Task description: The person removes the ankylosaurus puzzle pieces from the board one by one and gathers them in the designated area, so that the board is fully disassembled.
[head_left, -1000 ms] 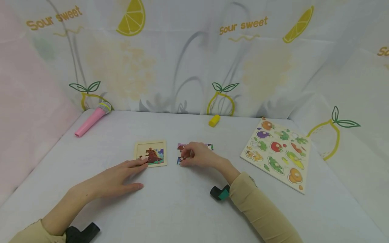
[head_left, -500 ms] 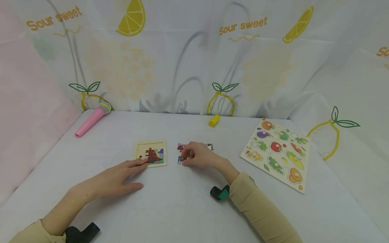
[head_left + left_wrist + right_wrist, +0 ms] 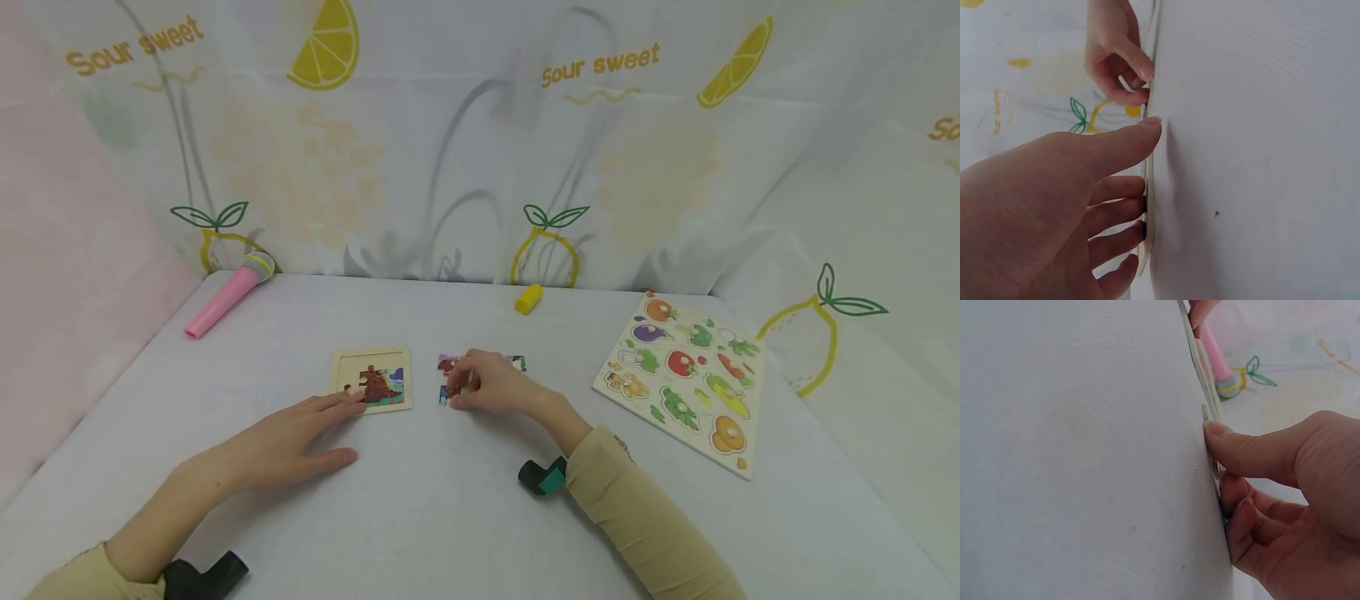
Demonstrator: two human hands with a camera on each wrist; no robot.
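A small square wooden puzzle tray (image 3: 372, 357) lies on the white table, its lower right filled with joined pieces (image 3: 382, 386) picturing a brown dinosaur. My left hand (image 3: 288, 437) rests its fingertips on the tray's lower left part, fingers nearly straight and thumb spread away. Just right of the tray, my right hand (image 3: 495, 383) bends over loose jigsaw pieces (image 3: 447, 364) and pinches one puzzle piece (image 3: 443, 396) at table level. The right wrist view has the thumb against the thin edge of that piece (image 3: 1205, 413). My right hand covers most of the loose pieces.
A vegetable peg puzzle board (image 3: 682, 375) lies at the right. At the back stand out a yellow block (image 3: 528, 298) and, further left, a pink toy microphone (image 3: 228, 296). A lemon-print cloth (image 3: 450, 150) hangs behind the table.
The pinched puzzle piece has shifted very slightly to the right under my right hand. My left thumb has moved a little; the tray stays in place.
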